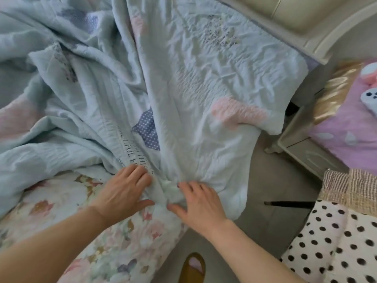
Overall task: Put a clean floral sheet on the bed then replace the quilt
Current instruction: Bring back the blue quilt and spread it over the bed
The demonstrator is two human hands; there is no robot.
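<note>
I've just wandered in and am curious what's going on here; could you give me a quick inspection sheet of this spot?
Surface: bed, mostly covered by bedding.
Job's things: floral sheet already on the mattress; pale blue quilt lies crumpled across it, one corner hanging over the side.
Clutter: polka-dot fabric, pink bedding, a slipper on the floor.
Hands: left hand and right hand lie with fingers spread on a bunched fold of quilt.
Cables: nothing seen.
Surroundings: cream headboard, grey floor.
</note>
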